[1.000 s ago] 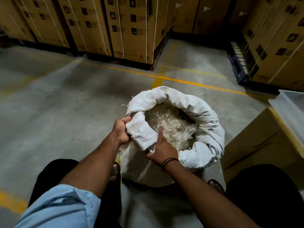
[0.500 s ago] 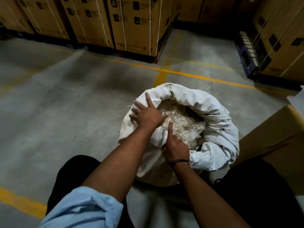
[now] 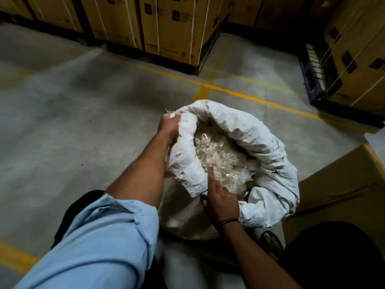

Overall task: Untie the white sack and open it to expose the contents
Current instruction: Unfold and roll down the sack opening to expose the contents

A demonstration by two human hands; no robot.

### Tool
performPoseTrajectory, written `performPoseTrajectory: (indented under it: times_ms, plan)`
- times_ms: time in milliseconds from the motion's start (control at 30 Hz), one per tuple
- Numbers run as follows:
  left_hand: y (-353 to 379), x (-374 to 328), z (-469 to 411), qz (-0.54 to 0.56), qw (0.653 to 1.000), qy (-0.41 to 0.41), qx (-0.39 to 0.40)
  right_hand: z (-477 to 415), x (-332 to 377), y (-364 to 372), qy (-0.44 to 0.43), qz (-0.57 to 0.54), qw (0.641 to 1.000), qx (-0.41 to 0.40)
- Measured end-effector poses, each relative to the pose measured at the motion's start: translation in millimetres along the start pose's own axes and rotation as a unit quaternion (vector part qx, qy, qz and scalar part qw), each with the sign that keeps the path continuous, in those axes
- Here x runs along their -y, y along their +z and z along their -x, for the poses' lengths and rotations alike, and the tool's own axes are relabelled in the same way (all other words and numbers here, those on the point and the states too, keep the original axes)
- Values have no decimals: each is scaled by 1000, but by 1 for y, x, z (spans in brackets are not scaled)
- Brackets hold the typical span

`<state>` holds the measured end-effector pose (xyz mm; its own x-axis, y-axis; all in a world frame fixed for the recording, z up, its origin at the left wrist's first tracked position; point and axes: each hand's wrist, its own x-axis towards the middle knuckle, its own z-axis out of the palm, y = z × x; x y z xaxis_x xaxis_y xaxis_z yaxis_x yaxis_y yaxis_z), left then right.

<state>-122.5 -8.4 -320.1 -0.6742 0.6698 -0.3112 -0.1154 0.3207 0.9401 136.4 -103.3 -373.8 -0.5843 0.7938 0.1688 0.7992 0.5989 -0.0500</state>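
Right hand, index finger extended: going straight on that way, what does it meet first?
Probably the clear crinkled plastic in the white woven sack; the right hand looks nearly on it, depth unclear.

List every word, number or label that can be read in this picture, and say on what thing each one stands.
No text here can be read.
On the stacked cartons: dark label squares and small print, too blurred to read.
On the cartons at the right: dark label squares, unreadable.
On the white sack: a small dark mark; cannot tell whether it is print.
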Motion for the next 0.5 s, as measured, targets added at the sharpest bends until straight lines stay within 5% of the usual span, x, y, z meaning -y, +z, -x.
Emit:
performPoseTrajectory:
  times_ms: [100, 233, 300, 367, 500]
  plan:
    - [-15, 3, 5, 153, 975, -70, 145, -4, -5, 5, -20, 9, 1000, -14]
    - [-25, 28, 7, 212, 948, -160, 174, -8, -2, 16, -17, 13, 1000, -21]
    - [-20, 27, 2, 179, 966, -153, 108, -13, -2, 16, -20, -8, 1000, -1]
    - [-13, 25, -1, 33, 988, -147, -35, -16, -4, 16, -47, -36, 998, 13]
    - [-8, 11, 28, -240, 929, 12, -280, -15, -7, -9, -80, -46, 996, 14]
